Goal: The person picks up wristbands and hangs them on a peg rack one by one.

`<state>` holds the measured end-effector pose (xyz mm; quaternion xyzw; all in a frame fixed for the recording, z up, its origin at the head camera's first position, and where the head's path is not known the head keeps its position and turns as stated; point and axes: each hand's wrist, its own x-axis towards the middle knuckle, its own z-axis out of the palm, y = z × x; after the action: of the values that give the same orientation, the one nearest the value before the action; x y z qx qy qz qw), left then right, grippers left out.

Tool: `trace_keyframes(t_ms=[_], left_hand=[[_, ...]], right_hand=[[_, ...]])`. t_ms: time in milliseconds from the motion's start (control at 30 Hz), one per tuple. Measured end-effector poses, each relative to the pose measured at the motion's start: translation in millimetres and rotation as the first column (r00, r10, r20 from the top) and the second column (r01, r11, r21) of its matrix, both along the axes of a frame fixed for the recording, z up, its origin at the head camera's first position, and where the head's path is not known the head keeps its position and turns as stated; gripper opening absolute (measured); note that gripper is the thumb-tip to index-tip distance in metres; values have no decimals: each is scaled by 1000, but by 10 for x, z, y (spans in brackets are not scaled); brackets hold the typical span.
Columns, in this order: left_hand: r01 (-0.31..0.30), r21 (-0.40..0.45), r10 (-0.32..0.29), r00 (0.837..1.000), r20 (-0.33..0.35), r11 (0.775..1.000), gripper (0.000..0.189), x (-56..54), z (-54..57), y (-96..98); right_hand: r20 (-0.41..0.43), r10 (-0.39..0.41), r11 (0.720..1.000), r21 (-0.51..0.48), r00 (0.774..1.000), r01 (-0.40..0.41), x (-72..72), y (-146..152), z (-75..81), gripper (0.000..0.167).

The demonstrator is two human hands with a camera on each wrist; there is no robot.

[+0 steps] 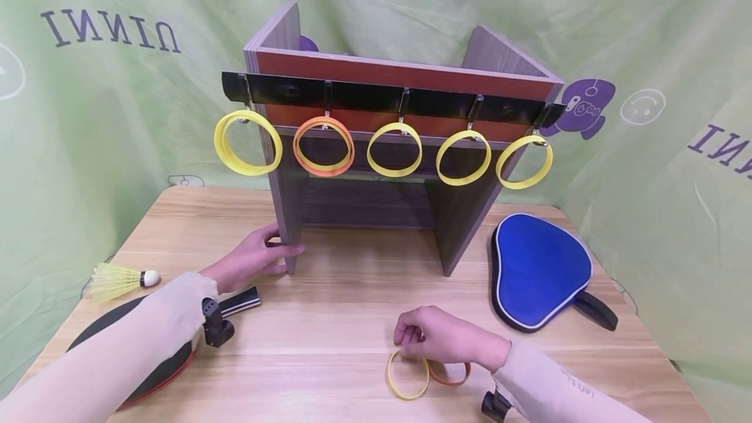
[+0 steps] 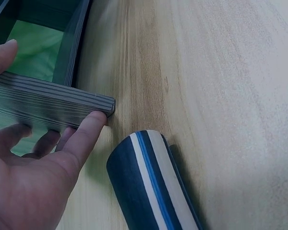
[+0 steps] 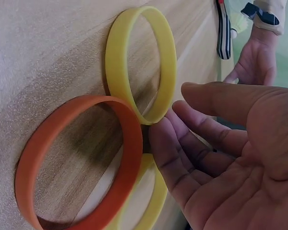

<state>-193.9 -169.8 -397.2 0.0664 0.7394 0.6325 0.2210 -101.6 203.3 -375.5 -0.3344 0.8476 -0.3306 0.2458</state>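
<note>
My left hand (image 1: 251, 258) grips the lower front edge of the grey wooden shelf's side panel (image 1: 284, 214), thumb on one face and fingers on the other. Low over the table, my right hand (image 1: 442, 338) has loosely bent fingers. In the right wrist view its fingertips touch or nearly touch a yellow wristband (image 3: 116, 57) and hold nothing visible. An orange wristband (image 3: 31, 177) lies beside that one, overlapping a second yellow wristband (image 3: 156, 201). Above, several yellow wristbands (image 1: 235, 165) and one orange wristband (image 1: 302, 165) hang from hooks on a black strip (image 1: 364, 93) across the shelf front.
At the left lie a yellow shuttlecock (image 1: 114, 281) and a table tennis paddle (image 1: 167, 371), partly covered by my forearm. Its striped handle (image 2: 149, 177) is close to my left hand. A blue paddle case (image 1: 540, 273) lies at the right. Green cloth hangs behind the table.
</note>
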Motion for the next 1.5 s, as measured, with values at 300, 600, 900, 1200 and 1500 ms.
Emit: trace_keyframes(t_ms=[300,600,900,1200,1500], left_hand=[[-11,17,11,1000,-4,1000,82,-6,-12,-3],[-18,26,18,1000,0,1000,82,15,3,23],[-14,27,14,1000,-4,1000,82,14,-2,19],[-15,31,15,1000,3,999,83,12,-22,10],[-13,19,13,1000,-2,1000,82,12,-10,7]], right_hand=[[-152,10,996,89,988,4,38,-58,-29,8],[-235,69,986,164,969,-31,55,-59,-25,17],[-128,34,996,90,991,-23,23,-2,36,12],[-50,75,996,-37,996,-77,-87,103,47,9],[269,-43,978,-185,962,95,-158,129,113,22]])
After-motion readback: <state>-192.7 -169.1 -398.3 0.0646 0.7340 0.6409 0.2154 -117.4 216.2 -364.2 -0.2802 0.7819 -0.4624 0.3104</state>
